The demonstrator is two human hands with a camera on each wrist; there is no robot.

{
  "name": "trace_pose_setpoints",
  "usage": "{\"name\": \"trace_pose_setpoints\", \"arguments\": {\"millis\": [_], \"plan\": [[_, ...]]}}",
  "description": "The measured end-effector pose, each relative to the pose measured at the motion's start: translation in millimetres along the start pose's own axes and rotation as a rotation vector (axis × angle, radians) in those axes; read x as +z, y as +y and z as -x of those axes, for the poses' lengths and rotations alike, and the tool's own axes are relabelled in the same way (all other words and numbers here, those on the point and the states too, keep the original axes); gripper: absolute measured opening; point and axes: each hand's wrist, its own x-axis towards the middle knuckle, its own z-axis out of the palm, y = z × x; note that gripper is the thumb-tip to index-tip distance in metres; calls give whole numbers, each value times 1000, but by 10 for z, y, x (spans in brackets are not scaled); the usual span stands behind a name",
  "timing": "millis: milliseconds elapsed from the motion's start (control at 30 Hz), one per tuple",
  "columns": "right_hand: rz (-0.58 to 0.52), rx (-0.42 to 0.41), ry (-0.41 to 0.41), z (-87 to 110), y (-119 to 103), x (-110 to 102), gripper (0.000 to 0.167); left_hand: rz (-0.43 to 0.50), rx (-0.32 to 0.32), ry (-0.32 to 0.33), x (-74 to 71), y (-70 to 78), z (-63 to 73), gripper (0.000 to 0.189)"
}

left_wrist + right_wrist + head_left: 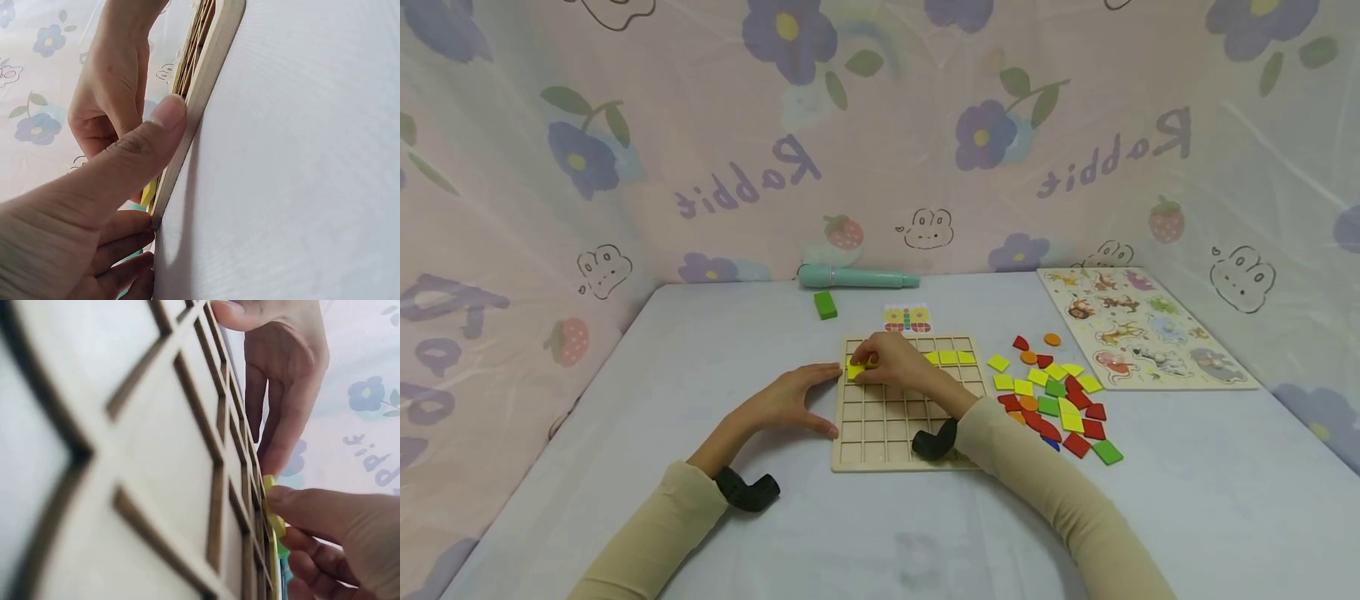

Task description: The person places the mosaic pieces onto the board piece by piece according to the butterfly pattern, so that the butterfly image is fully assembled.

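A wooden grid board [874,428] lies flat on the table. Over its upper left part, my right hand [895,362] pinches a yellow tile [276,519] between thumb and fingers, low at the grid. In the head view, more yellow tiles [948,357] sit in the board's upper right cells, partly behind that hand. My left hand [781,400] rests against the board's left edge, thumb and fingers spread apart and touching the rim. A small card with a butterfly pattern [907,318] lies just beyond the board.
Loose red, yellow, green and orange pieces [1048,406] are scattered right of the board. Behind them lies an animal puzzle board [1138,329]. At the back are a green block [825,305] and a teal pen-shaped thing [857,277]. Patterned cloth [880,125] walls the table.
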Motion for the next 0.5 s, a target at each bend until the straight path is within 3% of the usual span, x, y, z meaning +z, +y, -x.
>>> {"name": "trace_pose_setpoints", "arguments": {"millis": [500], "plan": [[4, -8, 12, 8, -15, 53, 21, 8, 9, 5, 3, -6, -2, 95]]}}
